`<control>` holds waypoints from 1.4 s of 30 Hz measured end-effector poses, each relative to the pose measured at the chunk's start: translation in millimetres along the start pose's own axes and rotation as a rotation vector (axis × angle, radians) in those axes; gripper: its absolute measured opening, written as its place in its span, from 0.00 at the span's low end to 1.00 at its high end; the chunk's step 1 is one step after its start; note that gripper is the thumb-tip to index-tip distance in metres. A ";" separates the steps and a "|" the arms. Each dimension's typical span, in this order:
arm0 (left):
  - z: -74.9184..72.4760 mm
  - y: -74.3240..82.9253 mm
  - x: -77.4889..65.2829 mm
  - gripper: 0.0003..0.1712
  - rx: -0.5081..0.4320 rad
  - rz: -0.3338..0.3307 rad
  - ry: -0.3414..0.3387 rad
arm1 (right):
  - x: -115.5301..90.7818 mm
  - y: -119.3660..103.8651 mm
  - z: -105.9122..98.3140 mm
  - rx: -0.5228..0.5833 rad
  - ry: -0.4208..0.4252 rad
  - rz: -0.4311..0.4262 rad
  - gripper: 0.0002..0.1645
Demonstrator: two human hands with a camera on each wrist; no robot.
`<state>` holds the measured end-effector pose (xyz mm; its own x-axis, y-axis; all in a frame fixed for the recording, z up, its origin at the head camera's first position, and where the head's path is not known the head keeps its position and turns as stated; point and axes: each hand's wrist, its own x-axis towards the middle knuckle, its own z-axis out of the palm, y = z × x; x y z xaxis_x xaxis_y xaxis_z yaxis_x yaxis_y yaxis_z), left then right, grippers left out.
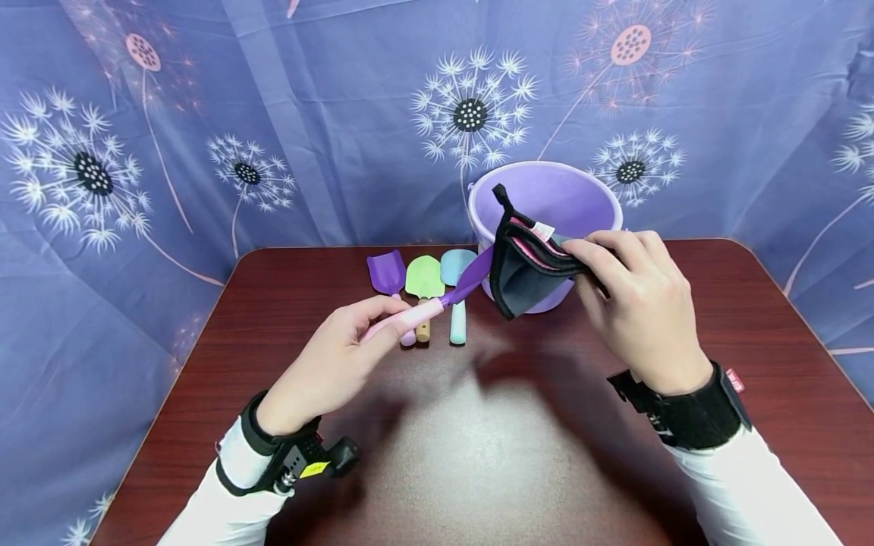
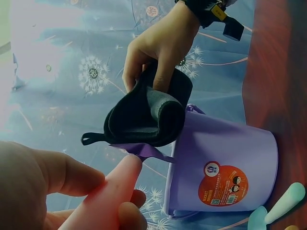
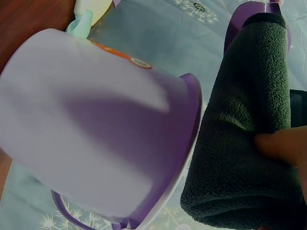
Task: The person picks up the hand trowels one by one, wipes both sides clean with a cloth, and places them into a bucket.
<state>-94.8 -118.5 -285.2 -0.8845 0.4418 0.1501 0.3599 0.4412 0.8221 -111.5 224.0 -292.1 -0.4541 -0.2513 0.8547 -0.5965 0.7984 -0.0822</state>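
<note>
My left hand (image 1: 337, 364) grips the pale pink handle of a toy shovel (image 1: 471, 279), whose purple blade points up to the right. A folded dark grey cleaning cloth (image 1: 529, 277) with black edging and a loop hangs from my right hand (image 1: 638, 303), pinched between thumb and fingers. The blade's tip meets the cloth's left edge in the head view, and from the left wrist the purple blade (image 2: 139, 149) shows right under the fold. Behind the cloth stands a lilac bucket (image 1: 580, 189), partly covered by it.
Left of the bucket, three more shovels lie side by side on the dark red table (image 1: 287, 303): a purple one (image 1: 387, 271), a green one (image 1: 425, 277) and a light blue one (image 1: 456, 265). A blue dandelion-print curtain (image 1: 355, 136) hangs behind the table.
</note>
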 end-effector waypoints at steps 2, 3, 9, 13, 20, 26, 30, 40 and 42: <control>-0.4 -0.2 -0.3 0.09 -0.009 0.009 -0.003 | -0.7 2.0 0.3 -0.003 0.001 0.015 0.14; -0.5 -0.4 -0.3 0.09 -0.013 0.014 -0.005 | -1.1 2.9 0.3 -0.002 0.001 0.021 0.14; -0.6 -0.5 -0.3 0.09 -0.021 0.031 -0.004 | -2.8 7.3 0.2 -0.004 -0.008 0.044 0.15; -1.1 0.4 -0.8 0.10 -0.020 0.025 0.003 | -3.5 9.0 -0.1 -0.011 -0.008 0.061 0.15; -4.2 2.9 -2.9 0.11 -0.013 -0.005 0.010 | -3.3 9.9 -1.7 -0.027 -0.013 0.084 0.16; -5.1 4.6 -4.4 0.09 -0.079 -0.004 0.013 | -2.9 9.8 -4.1 -0.035 -0.023 0.102 0.17; -4.8 5.0 -4.1 0.09 -0.121 -0.001 0.012 | -2.6 9.0 -5.0 -0.035 -0.026 0.104 0.17; -3.0 4.7 -3.0 0.12 -0.051 -0.024 0.035 | -0.9 -1.9 -3.0 0.014 -0.028 0.020 0.15; -2.3 4.9 -2.8 0.12 -0.053 -0.022 0.030 | -0.5 -5.0 -2.8 0.023 -0.026 0.006 0.15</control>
<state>-91.2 -119.3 -280.4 -0.9007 0.4083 0.1481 0.3252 0.4080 0.8531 -106.4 221.7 -290.7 -0.4745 -0.2609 0.8407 -0.6087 0.7871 -0.0993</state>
